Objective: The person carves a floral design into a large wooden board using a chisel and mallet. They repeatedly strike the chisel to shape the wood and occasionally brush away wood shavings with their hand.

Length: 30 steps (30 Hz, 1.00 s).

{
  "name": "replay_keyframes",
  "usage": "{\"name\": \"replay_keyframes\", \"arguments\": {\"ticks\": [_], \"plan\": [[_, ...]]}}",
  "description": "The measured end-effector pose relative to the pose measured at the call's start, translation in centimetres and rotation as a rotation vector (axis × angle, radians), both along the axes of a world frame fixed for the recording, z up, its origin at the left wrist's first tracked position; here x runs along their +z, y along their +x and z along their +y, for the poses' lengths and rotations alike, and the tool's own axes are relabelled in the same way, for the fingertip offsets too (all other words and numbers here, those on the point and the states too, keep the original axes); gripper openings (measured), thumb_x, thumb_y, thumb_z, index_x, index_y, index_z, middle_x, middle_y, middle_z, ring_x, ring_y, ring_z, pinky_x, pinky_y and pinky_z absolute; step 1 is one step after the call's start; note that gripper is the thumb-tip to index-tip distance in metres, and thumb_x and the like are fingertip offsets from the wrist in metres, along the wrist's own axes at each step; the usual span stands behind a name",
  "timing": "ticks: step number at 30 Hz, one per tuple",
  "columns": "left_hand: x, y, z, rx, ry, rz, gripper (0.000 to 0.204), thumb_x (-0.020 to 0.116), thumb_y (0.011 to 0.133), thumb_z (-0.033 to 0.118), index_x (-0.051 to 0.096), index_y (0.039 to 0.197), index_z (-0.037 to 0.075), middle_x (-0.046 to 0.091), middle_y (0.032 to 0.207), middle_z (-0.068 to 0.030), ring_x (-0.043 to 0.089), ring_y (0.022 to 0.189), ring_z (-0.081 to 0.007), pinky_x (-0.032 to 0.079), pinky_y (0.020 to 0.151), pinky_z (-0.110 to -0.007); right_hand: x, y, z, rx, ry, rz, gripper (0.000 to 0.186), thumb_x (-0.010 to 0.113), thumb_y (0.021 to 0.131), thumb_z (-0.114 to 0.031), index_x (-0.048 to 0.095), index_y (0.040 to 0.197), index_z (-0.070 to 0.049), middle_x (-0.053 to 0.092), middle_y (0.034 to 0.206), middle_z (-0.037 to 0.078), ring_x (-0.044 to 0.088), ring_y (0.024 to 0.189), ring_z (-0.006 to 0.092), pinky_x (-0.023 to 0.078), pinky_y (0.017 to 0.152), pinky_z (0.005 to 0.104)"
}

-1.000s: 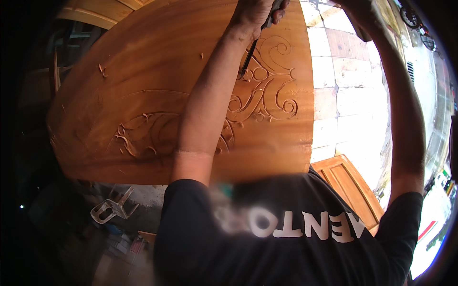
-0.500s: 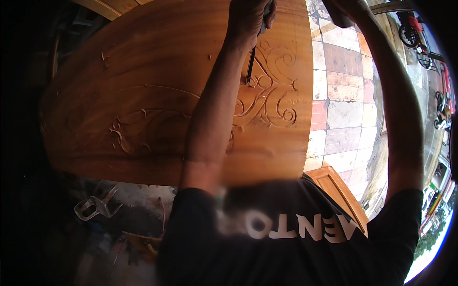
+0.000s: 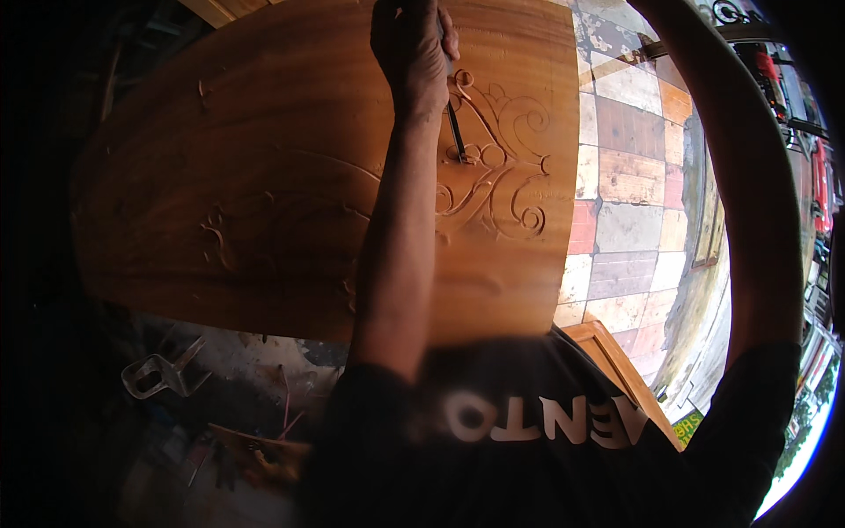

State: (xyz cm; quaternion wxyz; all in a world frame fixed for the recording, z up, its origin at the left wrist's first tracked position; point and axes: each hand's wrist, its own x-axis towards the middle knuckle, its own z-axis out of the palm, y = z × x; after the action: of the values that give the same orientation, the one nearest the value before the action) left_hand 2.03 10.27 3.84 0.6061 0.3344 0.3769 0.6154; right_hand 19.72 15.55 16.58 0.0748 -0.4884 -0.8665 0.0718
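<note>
My left hand (image 3: 412, 57) is closed round the upper part of a carving chisel, near the top of the picture. The chisel's thin dark blade (image 3: 456, 134) slants down from the fist. Its tip meets a large brown wooden panel (image 3: 246, 114) beside a small carved ring. Around the tip spreads a carved pattern of scrolls and curls (image 3: 531, 220), partly covered by my left forearm. Small wood chips lie on the panel. On the right, my right arm reaches up past the top edge, so the right hand and anything in it are out of sight.
Right of the panel lies a floor of mixed coloured tiles (image 3: 629, 211). A framed wooden board (image 3: 607, 356) leans near my right side. At the lower left a pale stool (image 3: 167, 374) stands in the dark. Parked motorbikes (image 3: 770, 75) show at the far right.
My left hand has shifted left, tilting the chisel the other way, while its tip stays near the ring. My right hand, partly visible before, has gone out past the top edge.
</note>
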Motion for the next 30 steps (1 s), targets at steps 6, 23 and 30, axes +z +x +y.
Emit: {"name": "replay_keyframes", "arguments": {"ticks": [6, 23, 30], "plan": [[-0.8, -1.3, -1.1, 0.128, -0.004, 0.033, 0.037, 0.064, 0.101, 0.049, 0.054, 0.093, 0.014, 0.050, 0.062, 0.0014, 0.045, 0.043, -0.0084, 0.034, 0.038, -0.024, 0.4, -5.4, 0.1, -0.203, -0.077, 0.170, 0.072, 0.074, 0.076, -0.007, 0.051, 0.144, -0.015, 0.070, 0.118, 0.018, 0.067, 0.112, 0.0325, 0.053, 0.093, 0.0477], [1.9, -7.4, -12.3, 0.527, -0.056, -0.094, 0.037, 0.067, 0.100, 0.049, 0.049, 0.109, 0.017, 0.055, 0.074, 0.0002, 0.054, 0.054, -0.0109, 0.046, 0.050, -0.027, -2.6, -10.4, -2.6, -0.027, -0.079, 0.369, 0.073, 0.076, 0.077, -0.005, 0.051, 0.145, -0.017, 0.072, 0.110, 0.018, 0.071, 0.105, 0.0338, 0.056, 0.087, 0.0464], [5.3, -9.3, -16.5, -0.046, 0.024, -0.208, 0.044, 0.054, 0.104, 0.048, 0.051, 0.122, 0.009, 0.052, 0.072, -0.0024, 0.044, 0.044, -0.0100, 0.042, 0.042, -0.026, -10.7, -4.1, -14.5, -0.512, -0.024, 0.482, 0.081, 0.089, 0.080, -0.014, 0.047, 0.149, -0.007, 0.067, 0.118, 0.010, 0.065, 0.110, 0.0195, 0.055, 0.096, 0.0352]]}}
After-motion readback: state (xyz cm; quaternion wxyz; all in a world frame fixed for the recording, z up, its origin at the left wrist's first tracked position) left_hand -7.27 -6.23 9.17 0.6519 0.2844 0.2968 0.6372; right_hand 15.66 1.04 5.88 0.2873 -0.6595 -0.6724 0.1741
